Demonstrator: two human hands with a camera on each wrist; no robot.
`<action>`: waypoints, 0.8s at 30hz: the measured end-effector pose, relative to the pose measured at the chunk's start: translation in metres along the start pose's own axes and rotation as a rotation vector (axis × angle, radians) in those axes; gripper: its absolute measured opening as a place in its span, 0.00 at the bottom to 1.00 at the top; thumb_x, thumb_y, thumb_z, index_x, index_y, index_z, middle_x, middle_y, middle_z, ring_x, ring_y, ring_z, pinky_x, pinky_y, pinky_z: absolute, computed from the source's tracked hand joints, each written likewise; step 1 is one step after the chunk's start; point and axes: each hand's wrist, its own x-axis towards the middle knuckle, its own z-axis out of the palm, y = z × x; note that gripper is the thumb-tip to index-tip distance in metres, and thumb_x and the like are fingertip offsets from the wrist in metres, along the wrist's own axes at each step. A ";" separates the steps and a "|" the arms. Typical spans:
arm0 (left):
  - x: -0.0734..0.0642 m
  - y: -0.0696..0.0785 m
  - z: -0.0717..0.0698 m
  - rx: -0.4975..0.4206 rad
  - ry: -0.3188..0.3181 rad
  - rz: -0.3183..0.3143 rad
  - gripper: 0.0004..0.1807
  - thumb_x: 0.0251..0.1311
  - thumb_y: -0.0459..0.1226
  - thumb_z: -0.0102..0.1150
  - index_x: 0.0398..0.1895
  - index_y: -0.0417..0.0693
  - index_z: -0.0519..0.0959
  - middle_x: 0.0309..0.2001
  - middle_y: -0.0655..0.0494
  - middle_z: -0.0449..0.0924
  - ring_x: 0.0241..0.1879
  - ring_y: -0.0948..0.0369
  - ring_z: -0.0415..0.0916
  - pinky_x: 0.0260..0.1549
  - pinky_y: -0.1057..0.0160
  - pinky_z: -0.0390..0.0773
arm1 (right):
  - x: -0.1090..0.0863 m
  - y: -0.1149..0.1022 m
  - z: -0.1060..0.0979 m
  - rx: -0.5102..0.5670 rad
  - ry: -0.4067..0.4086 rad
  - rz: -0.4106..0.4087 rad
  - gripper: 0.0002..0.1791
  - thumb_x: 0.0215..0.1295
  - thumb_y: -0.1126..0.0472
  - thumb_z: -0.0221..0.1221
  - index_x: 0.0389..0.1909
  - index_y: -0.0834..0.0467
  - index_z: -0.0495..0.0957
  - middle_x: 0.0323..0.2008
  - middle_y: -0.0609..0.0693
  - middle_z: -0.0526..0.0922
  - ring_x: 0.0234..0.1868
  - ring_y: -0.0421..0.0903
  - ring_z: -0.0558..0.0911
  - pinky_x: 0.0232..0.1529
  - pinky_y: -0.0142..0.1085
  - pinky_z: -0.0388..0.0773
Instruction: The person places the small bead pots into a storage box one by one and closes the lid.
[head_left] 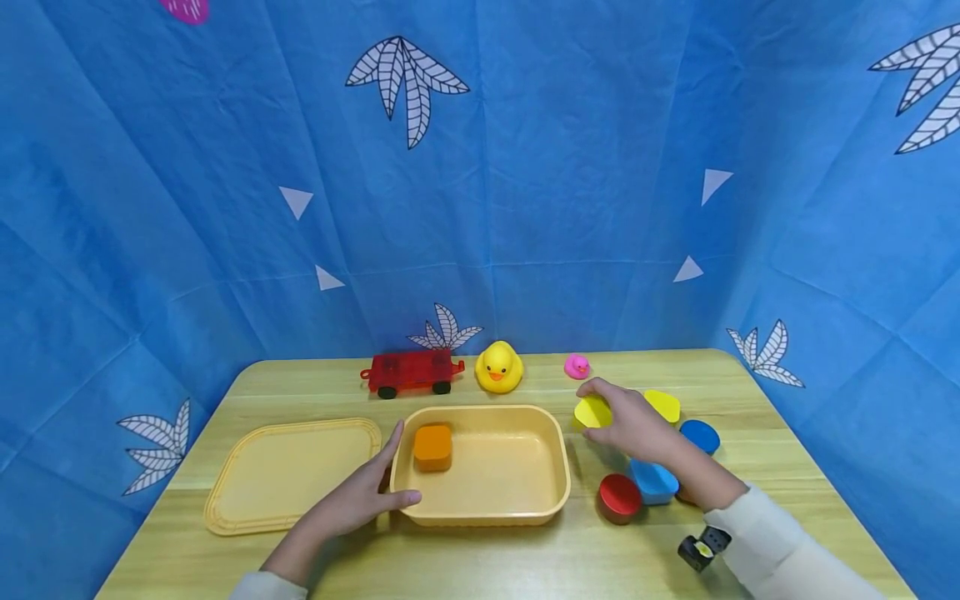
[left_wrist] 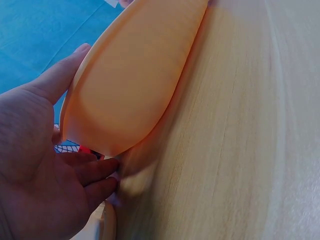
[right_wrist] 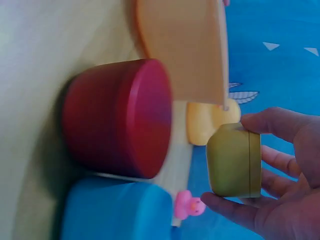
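I observe the right hand (head_left: 630,421) pinching the yellow block (head_left: 592,413) right of centre in the head view; only the right wrist view shows its seam (right_wrist: 249,165). Left hand (head_left: 360,497) grips the box (head_left: 502,475).

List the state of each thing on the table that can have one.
Tub: open, gripped by the left hand
Lid: off, flat on the table
Orange block: inside the tub
Yellow block: held in the right hand
Second yellow block: outside the tub
Red block: outside the tub
Light blue block: outside the tub
Dark blue block: outside the tub
Red cart: on its wheels
Yellow duck: upright
Pink duck: upright
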 end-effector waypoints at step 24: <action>0.000 0.002 0.000 -0.004 0.001 -0.025 0.61 0.66 0.51 0.69 0.85 0.60 0.31 0.84 0.47 0.34 0.81 0.42 0.40 0.76 0.40 0.47 | 0.019 -0.048 0.026 0.099 -0.031 -0.175 0.35 0.60 0.66 0.71 0.69 0.56 0.74 0.67 0.53 0.78 0.69 0.58 0.74 0.68 0.58 0.71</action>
